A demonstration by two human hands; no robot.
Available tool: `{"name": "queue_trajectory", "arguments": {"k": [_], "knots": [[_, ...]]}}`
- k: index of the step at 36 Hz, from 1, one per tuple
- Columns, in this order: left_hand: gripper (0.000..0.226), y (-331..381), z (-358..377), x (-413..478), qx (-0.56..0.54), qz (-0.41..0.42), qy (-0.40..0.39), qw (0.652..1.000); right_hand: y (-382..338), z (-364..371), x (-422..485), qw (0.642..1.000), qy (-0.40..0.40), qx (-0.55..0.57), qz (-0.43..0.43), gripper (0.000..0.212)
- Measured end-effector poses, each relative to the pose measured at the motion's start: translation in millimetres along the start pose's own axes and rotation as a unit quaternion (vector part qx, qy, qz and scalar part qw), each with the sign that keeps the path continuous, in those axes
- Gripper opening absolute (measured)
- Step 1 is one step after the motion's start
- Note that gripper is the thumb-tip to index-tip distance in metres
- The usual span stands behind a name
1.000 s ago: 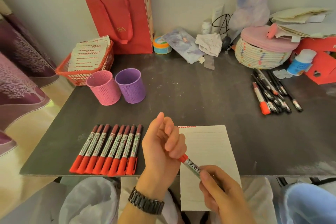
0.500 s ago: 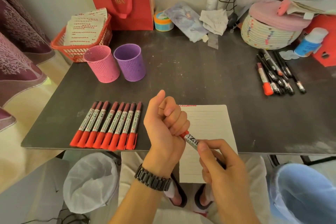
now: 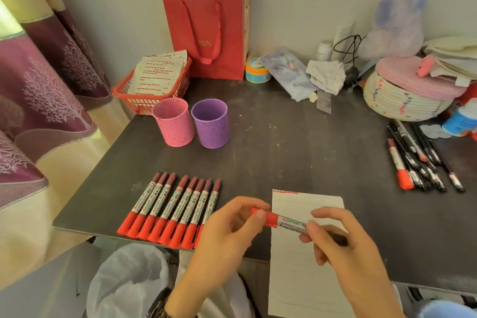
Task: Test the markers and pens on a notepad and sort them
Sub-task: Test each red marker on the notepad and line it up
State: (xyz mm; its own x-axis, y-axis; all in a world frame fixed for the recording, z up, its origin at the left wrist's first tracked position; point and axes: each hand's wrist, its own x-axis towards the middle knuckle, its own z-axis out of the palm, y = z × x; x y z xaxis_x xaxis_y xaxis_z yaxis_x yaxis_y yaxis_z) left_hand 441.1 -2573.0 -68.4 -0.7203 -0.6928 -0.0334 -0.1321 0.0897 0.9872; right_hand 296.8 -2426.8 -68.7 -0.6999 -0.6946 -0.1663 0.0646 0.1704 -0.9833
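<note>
Head view. Your left hand (image 3: 227, 235) pinches red cap end of marker (image 3: 286, 221); your right hand (image 3: 348, 248) grips its barrel. Marker lies near level above upper part of notepad (image 3: 289, 281), lower centre of frame. Notepad overhangs near edge of bench (image 3: 284, 150). Row of 8 red markers (image 3: 173, 209) lies left of notepad. Pink cup (image 3: 173, 122) and purple cup (image 3: 211, 123) stand side by side, centre left. Dark pens (image 3: 423, 162) heaped at right edge.

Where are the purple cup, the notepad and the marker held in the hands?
purple cup (image 3: 211, 124), head view, middle of its perforated wall.
notepad (image 3: 304, 279), head view, bare lower page.
marker (image 3: 290, 223), head view, printed barrel beside its red cap.
</note>
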Motion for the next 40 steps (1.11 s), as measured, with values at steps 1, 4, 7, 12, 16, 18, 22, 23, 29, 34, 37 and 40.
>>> {"name": "queue_trajectory", "arguments": {"k": [1,4,7,12,16,18,22,23,29,34,37,40], "knots": [[0.014,-1,-3,-1,0.005,-0.001,0.001,1.000,1,1,5,1.000,0.008,0.007,0.009,0.036],[0.019,-3,-9,-4,0.037,-0.002,-0.010,0.999,2,7,21,0.999,0.040,0.032,0.015,0.034],[0.024,-6,-14,-6,0.068,0.002,-0.025,0.997,-1,18,33,0.996,0.054,0.066,0.010,0.032],[0.032,-7,-28,-7,0.115,0.004,-0.066,0.991,-9,40,45,0.997,0.035,0.071,-0.020,0.038],[0.029,-1,-52,-7,0.158,0.024,-0.085,0.983,-11,52,55,0.999,0.003,0.045,-0.022,0.036],[0.030,2,-67,-3,0.178,0.040,-0.043,0.982,-11,58,59,0.999,-0.016,0.031,-0.021,0.036],[0.026,-5,-109,16,0.194,0.067,0.134,0.970,-7,69,66,0.998,-0.066,-0.014,-0.011,0.037],[0.025,-10,-122,24,0.219,0.064,0.173,0.958,-5,72,67,0.997,-0.077,-0.029,-0.010,0.037],[0.036,-56,-193,59,0.379,-0.039,0.266,0.885,8,89,73,0.983,-0.129,-0.134,0.003,0.036],[0.045,-88,-211,65,0.461,-0.084,0.251,0.847,18,106,80,0.975,-0.139,-0.176,0.000,0.037],[0.048,-95,-207,67,0.492,-0.092,0.247,0.830,22,114,86,0.973,-0.133,-0.189,0.001,0.038],[0.049,-95,-207,68,0.496,-0.096,0.246,0.827,24,119,91,0.971,-0.127,-0.202,0.001,0.040]]}}
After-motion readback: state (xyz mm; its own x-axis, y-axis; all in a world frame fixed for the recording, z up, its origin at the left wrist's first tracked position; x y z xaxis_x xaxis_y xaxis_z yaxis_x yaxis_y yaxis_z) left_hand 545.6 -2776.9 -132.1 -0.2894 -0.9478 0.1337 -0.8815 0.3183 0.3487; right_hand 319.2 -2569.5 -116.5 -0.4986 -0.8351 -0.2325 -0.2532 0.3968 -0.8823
